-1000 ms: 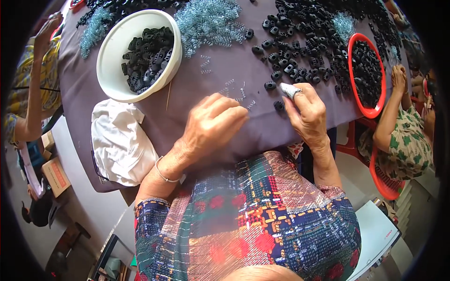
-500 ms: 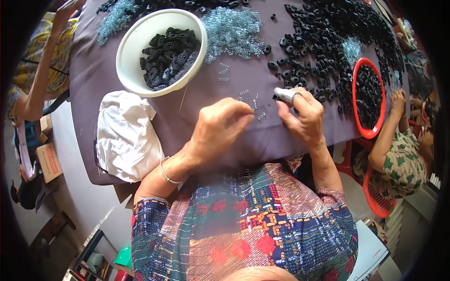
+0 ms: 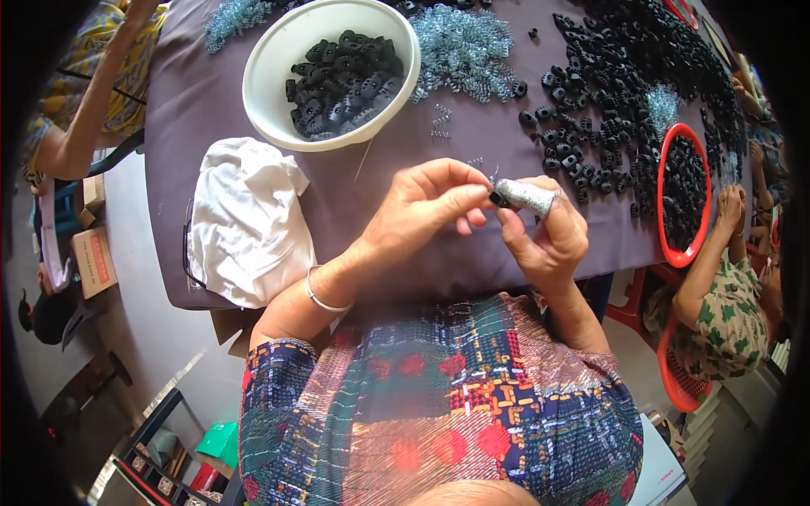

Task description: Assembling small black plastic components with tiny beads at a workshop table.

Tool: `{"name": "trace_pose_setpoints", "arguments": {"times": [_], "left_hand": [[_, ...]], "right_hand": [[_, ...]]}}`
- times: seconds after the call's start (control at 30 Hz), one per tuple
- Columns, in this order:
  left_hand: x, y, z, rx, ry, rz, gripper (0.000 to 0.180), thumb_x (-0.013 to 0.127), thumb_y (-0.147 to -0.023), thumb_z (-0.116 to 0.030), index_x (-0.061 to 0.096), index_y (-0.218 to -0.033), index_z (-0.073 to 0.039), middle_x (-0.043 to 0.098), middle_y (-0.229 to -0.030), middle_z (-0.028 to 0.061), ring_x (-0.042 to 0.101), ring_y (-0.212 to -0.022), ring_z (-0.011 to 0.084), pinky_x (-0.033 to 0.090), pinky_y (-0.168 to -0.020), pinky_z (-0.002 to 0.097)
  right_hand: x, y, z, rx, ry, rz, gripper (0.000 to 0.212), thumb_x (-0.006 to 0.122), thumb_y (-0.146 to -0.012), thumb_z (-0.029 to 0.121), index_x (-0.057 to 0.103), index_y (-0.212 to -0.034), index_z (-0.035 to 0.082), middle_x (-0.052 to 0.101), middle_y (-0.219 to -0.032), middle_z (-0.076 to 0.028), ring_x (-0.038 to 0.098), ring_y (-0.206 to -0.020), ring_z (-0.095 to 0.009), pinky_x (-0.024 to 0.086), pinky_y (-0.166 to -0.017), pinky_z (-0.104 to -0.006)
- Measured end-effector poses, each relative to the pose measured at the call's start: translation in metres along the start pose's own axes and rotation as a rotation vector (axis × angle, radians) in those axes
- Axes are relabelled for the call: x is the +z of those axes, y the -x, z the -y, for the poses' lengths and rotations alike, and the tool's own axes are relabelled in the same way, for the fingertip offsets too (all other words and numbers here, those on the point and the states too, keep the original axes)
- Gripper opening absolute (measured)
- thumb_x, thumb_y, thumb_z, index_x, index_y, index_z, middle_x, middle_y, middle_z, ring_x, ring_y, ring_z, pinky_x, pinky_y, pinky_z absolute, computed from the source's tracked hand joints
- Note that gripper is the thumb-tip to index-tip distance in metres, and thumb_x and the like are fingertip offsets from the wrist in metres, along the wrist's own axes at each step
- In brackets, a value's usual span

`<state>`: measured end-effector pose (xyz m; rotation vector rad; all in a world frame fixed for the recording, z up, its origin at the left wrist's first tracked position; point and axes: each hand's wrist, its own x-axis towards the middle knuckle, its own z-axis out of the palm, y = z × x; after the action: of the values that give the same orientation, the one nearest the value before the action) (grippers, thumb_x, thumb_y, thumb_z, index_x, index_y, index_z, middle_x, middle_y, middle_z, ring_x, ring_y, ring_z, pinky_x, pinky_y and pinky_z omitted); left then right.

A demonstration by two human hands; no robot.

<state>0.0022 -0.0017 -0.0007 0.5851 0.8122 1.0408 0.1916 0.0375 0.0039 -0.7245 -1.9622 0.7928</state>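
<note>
Across the desk from where I stand, a person in patterned clothes works with both bare hands held close together. The right hand pinches a small black piece between the thumb and a finger wrapped in a silvery covering. The left hand meets it there, thumb and forefinger pressed together at the piece — whether a spring sits between them I cannot tell.

As I judge it, the work is well short of finished: this piece is mid-handling, and many loose black pieces lie to the right, with a heap of springs beyond. A pale bowl holds a good pile of black pieces, perhaps completed ones. A white cloth lies near the left forearm.
</note>
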Motion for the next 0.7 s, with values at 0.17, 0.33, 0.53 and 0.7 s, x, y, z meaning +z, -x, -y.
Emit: {"name": "trace_pose_setpoints", "arguments": {"times": [0.17,0.33,0.53,0.7], "left_hand": [[0.006,0.000,0.003,0.121,-0.094,-0.044,0.021,0.069,-0.086,-0.005,0.063,-0.106,0.001,0.065,-0.097,0.0050,0.063,-0.084,0.0101,0.052,-0.071,0.0235],[0.004,0.002,0.005,0.280,-0.205,-0.114,0.014,0.069,-0.084,0.002,0.066,-0.098,0.004,0.063,-0.096,0.0065,0.062,-0.089,0.0131,0.052,-0.076,0.0236],[0.001,0.001,0.008,0.253,-0.352,-0.195,0.019,0.068,-0.086,0.000,0.066,-0.104,0.005,0.065,-0.102,0.0070,0.062,-0.089,0.0109,0.051,-0.079,0.0227],[0.000,0.001,0.007,0.248,-0.272,-0.263,0.018,0.066,-0.089,-0.005,0.065,-0.105,0.002,0.068,-0.098,0.0081,0.065,-0.086,0.0126,0.052,-0.076,0.0245]], "right_hand": [[0.007,0.014,0.010,0.513,-0.307,-0.121,0.019,0.070,-0.081,-0.001,0.067,-0.100,-0.001,0.068,-0.090,-0.005,0.062,-0.081,-0.010,0.049,-0.073,-0.0242],[0.020,0.015,0.015,0.635,-0.650,-0.175,0.016,0.066,-0.088,0.002,0.066,-0.103,0.000,0.069,-0.093,-0.002,0.061,-0.084,-0.007,0.050,-0.077,-0.0225],[0.026,0.011,0.002,0.144,-0.021,-0.169,0.013,0.070,-0.080,0.001,0.066,-0.092,-0.001,0.064,-0.081,-0.012,0.063,-0.067,-0.024,0.051,-0.061,-0.0319],[0.024,0.005,-0.003,-0.045,0.198,-0.112,0.019,0.071,-0.073,-0.001,0.064,-0.090,-0.003,0.063,-0.084,-0.013,0.062,-0.071,-0.028,0.052,-0.059,-0.0353]]}}
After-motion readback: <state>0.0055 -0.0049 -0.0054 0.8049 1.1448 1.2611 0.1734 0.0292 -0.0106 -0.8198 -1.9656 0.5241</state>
